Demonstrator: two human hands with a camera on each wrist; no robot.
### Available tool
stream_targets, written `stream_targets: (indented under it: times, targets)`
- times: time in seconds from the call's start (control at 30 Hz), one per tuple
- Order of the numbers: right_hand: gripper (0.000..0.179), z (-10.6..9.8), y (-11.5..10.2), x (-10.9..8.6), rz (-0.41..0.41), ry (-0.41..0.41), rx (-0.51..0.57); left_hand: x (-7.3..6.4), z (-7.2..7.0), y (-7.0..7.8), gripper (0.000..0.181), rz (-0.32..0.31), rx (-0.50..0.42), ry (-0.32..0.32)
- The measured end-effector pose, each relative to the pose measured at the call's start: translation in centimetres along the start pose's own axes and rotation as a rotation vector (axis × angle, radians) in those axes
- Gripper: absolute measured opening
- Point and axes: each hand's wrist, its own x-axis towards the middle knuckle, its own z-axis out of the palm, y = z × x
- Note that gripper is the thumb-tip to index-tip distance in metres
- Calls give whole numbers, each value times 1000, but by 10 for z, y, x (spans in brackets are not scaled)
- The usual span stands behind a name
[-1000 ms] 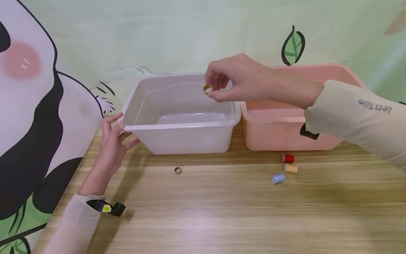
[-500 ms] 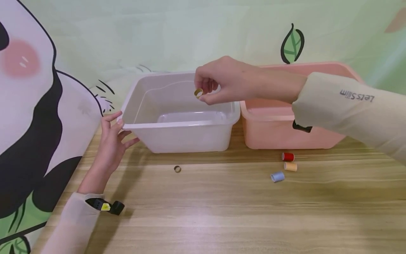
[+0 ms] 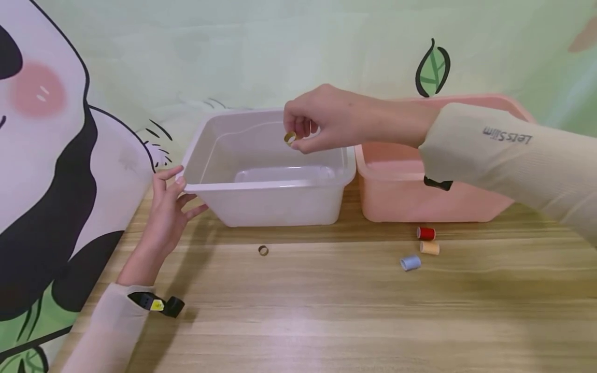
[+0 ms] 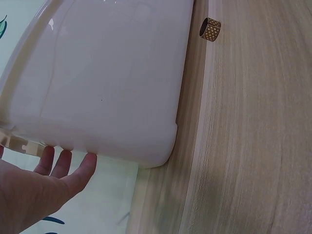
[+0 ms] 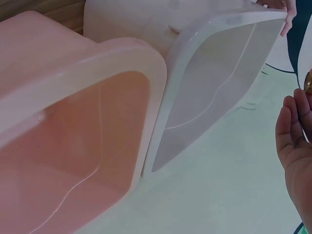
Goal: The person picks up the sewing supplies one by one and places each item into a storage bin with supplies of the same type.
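Observation:
In the head view my right hand [image 3: 326, 119] pinches a small brass ring [image 3: 286, 137] between thumb and fingertips, above the white plastic tub [image 3: 275, 204]. The right wrist view catches the ring [image 5: 308, 84] only at its edge. My left hand [image 3: 169, 210] grips the tub's left rim corner, thumb and index finger at the rim and the other fingers spread beneath it. The left wrist view shows those fingertips against the tub's outer wall. A second brass ring, dotted all over [image 4: 213, 31], lies on the table in front of the tub.
A pink tub [image 3: 429, 202] stands right beside the white one. In front of it lie three thread spools: red [image 3: 426, 233], pale orange [image 3: 429, 248] and light blue [image 3: 411, 262]. A printed cloth backdrop [image 3: 261, 57] hangs behind and at the left of the wooden table [image 3: 326, 311].
My right hand has moved left with the brass ring, farther over the white tub, slowing in the last half second. The left hand has stayed at the tub's corner.

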Motion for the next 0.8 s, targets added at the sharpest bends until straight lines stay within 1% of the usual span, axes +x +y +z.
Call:
stream_targets:
  times: [0.17, 0.37, 0.6, 0.8]
  targets:
    - [14, 0, 4, 5, -7, -1, -10, -1, 0, 0, 39, -6, 6, 6]
    - [13, -4, 10, 11, -1, 8, -11, -1, 1, -1, 39, 8, -5, -1]
    - [13, -5, 19, 19, -37, 16, -32, 2, 2, -2, 37, 7, -8, -1]
    - [14, -5, 25, 25, -37, 20, -48, 1, 3, -2, 36, 9, -4, 4]
